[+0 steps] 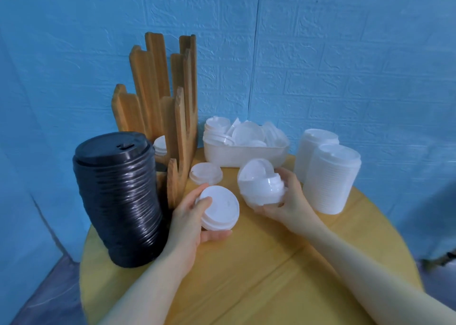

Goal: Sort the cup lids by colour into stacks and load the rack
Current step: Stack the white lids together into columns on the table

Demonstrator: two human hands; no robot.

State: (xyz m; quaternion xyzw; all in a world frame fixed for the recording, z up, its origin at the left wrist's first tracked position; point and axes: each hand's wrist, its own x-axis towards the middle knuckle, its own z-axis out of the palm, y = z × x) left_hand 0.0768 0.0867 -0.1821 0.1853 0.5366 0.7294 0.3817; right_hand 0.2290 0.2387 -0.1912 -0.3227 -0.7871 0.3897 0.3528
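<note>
Left hand (190,216) fingers grasp a white lid (220,207); right hand (290,196) fingers grasp clear lids (261,186).

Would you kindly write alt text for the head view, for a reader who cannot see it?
Over a round yellow table, the left hand grips a white lid while the right hand holds a bunch of white lids. A tall black lid stack stands left beside a wooden rack; a white tub and white stacks stand behind.

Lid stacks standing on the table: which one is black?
The tall black stack at the left, beside the wooden rack; the two stacks at the right are white.
</note>
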